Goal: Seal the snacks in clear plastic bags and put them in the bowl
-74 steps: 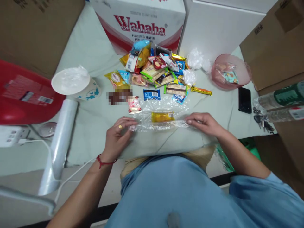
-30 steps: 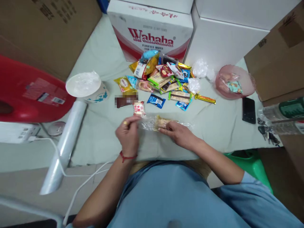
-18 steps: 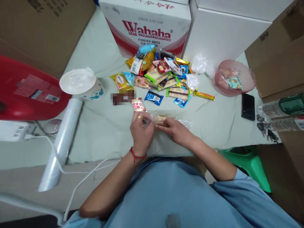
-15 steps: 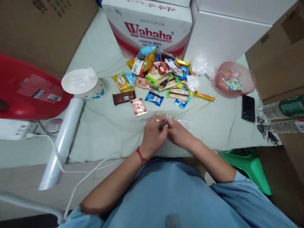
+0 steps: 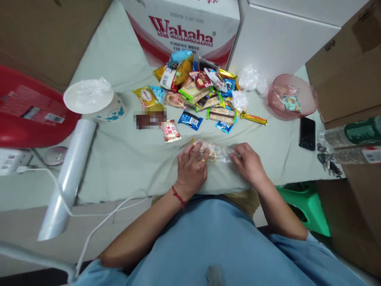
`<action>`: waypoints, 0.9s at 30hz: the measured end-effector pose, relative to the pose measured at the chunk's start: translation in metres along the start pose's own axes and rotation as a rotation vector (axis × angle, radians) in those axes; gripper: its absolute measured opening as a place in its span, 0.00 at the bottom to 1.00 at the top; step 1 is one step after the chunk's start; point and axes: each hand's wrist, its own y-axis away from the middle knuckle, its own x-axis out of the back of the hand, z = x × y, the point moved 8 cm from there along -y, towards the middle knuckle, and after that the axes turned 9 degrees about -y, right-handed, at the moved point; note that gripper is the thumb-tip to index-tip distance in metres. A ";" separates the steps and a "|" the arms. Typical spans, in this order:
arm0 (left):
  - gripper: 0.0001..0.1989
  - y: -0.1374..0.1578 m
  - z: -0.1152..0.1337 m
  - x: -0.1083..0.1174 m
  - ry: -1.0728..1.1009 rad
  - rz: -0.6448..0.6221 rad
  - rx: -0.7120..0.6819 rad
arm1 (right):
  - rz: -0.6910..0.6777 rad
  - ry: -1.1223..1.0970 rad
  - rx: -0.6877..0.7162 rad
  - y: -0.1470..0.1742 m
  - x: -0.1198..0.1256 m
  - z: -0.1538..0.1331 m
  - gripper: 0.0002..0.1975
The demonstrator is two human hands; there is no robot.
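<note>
A crinkled clear plastic packet [image 5: 220,152] with something yellowish inside lies on the cloth in front of me. My left hand [image 5: 192,169] presses over its left end, fingers curled down on the plastic. At the other end, my right hand [image 5: 250,162] pinches the film between thumb and fingers. Just beyond sit a small white-and-red snack packet [image 5: 172,131], a blue packet [image 5: 191,120] and a wafer packet [image 5: 222,115]. Behind these rises a pile of wrapped snacks [image 5: 195,89]. What exactly the clear packet holds is partly hidden by my left fingers.
Left are a paper tub [image 5: 111,109] with plastic film in it, a roll of clear film [image 5: 70,174] and a white cable [image 5: 64,198]. Right stand a pink bowl [image 5: 275,107], a phone [image 5: 307,134], keys [image 5: 329,163] and bottles. A Wahaba-side carton [image 5: 184,33] stands behind.
My hands were close together over something small. Now they are apart: the right has moved right, and the clear packet is stretched out between them. The view has shifted slightly.
</note>
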 end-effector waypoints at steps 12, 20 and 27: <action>0.20 0.027 -0.016 0.017 0.149 0.015 -0.076 | -0.290 0.174 0.143 -0.060 -0.087 -0.109 0.12; 0.17 0.055 -0.058 0.041 0.197 0.144 0.013 | -0.190 0.249 0.219 -0.049 -0.097 -0.108 0.23; 0.12 0.058 -0.056 0.024 0.201 0.112 -0.011 | -0.017 0.177 0.215 -0.047 -0.048 -0.091 0.15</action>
